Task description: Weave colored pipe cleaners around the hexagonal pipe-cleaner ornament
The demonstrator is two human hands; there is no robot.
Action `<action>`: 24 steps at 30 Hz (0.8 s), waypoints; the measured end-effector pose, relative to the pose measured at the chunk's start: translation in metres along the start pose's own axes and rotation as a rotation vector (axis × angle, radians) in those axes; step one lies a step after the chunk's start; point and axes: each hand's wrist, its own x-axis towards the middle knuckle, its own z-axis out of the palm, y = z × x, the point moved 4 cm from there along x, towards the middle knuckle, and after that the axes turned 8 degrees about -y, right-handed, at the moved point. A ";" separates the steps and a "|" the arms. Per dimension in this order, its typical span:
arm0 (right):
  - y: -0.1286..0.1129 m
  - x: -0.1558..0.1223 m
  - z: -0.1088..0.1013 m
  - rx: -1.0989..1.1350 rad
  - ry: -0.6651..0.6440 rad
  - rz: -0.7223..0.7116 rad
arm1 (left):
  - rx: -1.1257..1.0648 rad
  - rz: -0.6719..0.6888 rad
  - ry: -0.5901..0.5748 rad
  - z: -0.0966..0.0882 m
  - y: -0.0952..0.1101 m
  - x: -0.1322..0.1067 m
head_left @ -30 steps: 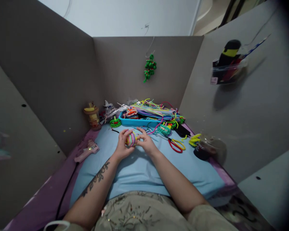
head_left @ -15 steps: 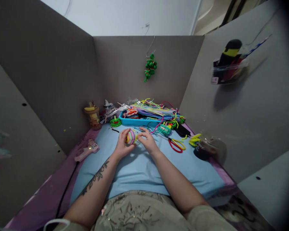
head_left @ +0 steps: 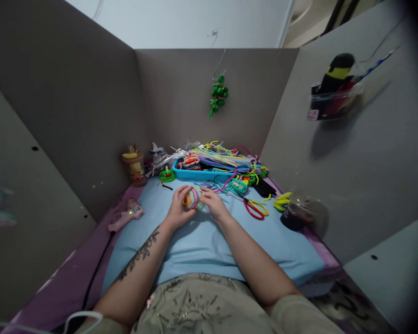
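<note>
A small ball wound from striped pink, yellow and purple pipe cleaners sits between both hands over a light blue pillow. My left hand cups it from the left, fingers curled round it. My right hand pinches its right side with thumb and fingertips. Both forearms rest on the pillow.
A blue tray piled with coloured pipe cleaners stands just beyond the hands. Red-handled scissors lie to the right, a pink glue gun to the left, a small jar at back left. Grey board walls enclose the space.
The hands and ball have shifted very slightly; the right hand's fingers have closed in on the ball. The camera view has tilted a little.
</note>
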 end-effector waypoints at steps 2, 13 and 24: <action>0.000 0.000 -0.002 -0.063 0.014 -0.021 | -0.021 -0.039 0.027 -0.001 -0.003 0.000; 0.021 0.012 -0.008 0.361 0.088 0.087 | -0.981 -0.485 0.108 0.006 -0.027 0.001; 0.035 0.016 -0.008 0.714 0.063 0.348 | -0.816 -0.540 0.234 -0.003 -0.034 -0.002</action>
